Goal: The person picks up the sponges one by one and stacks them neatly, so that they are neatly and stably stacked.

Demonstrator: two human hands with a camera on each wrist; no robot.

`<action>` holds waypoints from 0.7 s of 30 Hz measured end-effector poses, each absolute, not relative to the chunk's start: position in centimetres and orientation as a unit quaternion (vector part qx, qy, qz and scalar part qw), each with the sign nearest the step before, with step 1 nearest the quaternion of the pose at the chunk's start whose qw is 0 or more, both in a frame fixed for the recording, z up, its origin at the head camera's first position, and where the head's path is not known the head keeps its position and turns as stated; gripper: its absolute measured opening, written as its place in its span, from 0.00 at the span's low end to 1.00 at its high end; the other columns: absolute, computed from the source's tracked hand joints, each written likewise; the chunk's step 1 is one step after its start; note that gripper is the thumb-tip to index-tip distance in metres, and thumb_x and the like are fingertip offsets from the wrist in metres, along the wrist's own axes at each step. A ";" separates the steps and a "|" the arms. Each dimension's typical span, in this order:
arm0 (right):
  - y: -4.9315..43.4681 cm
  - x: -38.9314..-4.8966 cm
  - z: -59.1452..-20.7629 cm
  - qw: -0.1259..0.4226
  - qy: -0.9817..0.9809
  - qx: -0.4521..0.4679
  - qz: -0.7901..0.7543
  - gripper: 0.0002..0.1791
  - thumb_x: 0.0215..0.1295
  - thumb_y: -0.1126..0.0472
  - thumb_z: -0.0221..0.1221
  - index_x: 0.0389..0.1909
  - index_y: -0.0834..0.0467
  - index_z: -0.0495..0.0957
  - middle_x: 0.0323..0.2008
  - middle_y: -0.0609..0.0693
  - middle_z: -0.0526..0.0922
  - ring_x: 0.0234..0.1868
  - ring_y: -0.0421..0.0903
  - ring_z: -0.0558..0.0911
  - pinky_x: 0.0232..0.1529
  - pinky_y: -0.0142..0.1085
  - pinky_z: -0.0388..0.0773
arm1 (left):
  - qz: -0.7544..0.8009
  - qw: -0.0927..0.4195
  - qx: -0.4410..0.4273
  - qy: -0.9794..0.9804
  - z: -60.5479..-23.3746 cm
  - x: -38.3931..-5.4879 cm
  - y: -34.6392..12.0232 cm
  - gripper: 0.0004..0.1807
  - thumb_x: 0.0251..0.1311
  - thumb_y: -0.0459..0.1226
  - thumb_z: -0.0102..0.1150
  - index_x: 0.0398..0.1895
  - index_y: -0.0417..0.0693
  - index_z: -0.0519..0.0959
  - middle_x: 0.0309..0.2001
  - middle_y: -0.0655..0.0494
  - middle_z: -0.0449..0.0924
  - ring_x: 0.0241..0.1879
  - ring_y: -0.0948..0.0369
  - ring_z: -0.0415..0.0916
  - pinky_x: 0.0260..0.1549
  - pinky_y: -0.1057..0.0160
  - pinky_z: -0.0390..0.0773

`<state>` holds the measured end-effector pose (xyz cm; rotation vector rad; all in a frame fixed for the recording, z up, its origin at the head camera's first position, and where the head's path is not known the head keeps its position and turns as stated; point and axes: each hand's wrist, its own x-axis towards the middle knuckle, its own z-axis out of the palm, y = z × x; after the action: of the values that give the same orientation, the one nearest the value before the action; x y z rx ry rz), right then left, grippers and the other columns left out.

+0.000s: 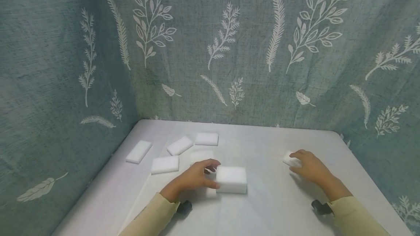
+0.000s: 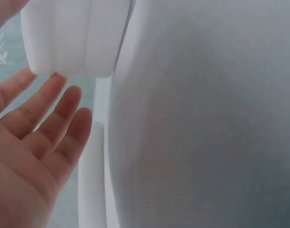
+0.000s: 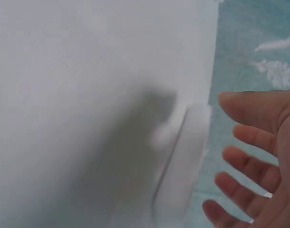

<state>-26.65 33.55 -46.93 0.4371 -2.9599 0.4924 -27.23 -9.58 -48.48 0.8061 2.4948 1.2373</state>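
A stack of white, sponge-like blocks (image 1: 231,179) stands mid-table; three layers show in the left wrist view. My left hand (image 1: 198,176) is at the stack's left side, its thumb by the front corner. In the left wrist view, the fairly straight fingers (image 2: 57,123) touch the end of the stack (image 2: 73,38). On the right, my right hand (image 1: 310,166) hovers over a single white block (image 1: 290,158) and partly hides it. The right wrist view shows thumb and fingers spread, apart from the block (image 3: 180,166).
Several loose white blocks lie left of the stack: one at the far left (image 1: 139,152), others behind (image 1: 179,145) (image 1: 206,139), and one near the left hand (image 1: 165,165). Another block (image 1: 201,154) is partly behind that hand. Leaf-patterned green curtains (image 1: 249,54) border the white table (image 1: 262,141).
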 end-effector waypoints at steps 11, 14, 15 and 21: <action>35.6 -27.0 -48.5 0.004 -0.982 0.062 0.176 0.30 0.56 0.52 0.68 0.54 0.66 0.74 0.55 0.71 0.69 0.55 0.71 0.68 0.52 0.65 0.66 | 0.501 0.131 0.264 0.814 -49.2 -27.3 -9.5 0.40 0.46 0.45 0.77 0.63 0.46 0.71 0.54 0.55 0.74 0.54 0.54 0.74 0.54 0.53 0.73; 35.9 -26.8 -48.3 0.000 -0.982 0.063 0.178 0.29 0.57 0.53 0.68 0.55 0.66 0.73 0.55 0.71 0.69 0.56 0.71 0.68 0.53 0.66 0.65 | 0.516 0.133 0.258 0.806 -49.5 -27.3 -9.4 0.38 0.46 0.43 0.77 0.62 0.46 0.72 0.54 0.55 0.75 0.54 0.54 0.74 0.54 0.53 0.73; 35.9 -26.8 -48.2 -0.001 -0.982 0.065 0.179 0.29 0.57 0.54 0.68 0.55 0.66 0.73 0.55 0.71 0.69 0.56 0.71 0.68 0.53 0.66 0.65 | 0.521 0.133 0.255 0.804 -49.6 -27.4 -9.3 0.37 0.46 0.42 0.77 0.61 0.46 0.73 0.53 0.55 0.75 0.54 0.54 0.74 0.54 0.53 0.73; 36.1 -26.8 -47.9 -0.013 -0.983 0.061 0.171 0.27 0.57 0.58 0.67 0.55 0.64 0.72 0.55 0.72 0.68 0.54 0.70 0.70 0.52 0.64 0.67 | 0.562 0.136 0.236 0.781 -50.4 -27.3 -9.0 0.36 0.46 0.39 0.77 0.61 0.45 0.73 0.54 0.54 0.76 0.55 0.53 0.73 0.55 0.51 0.72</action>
<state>-26.79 36.08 -47.85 0.1933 -3.1153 0.5403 -27.33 -9.02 -50.44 0.6842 2.2619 1.6272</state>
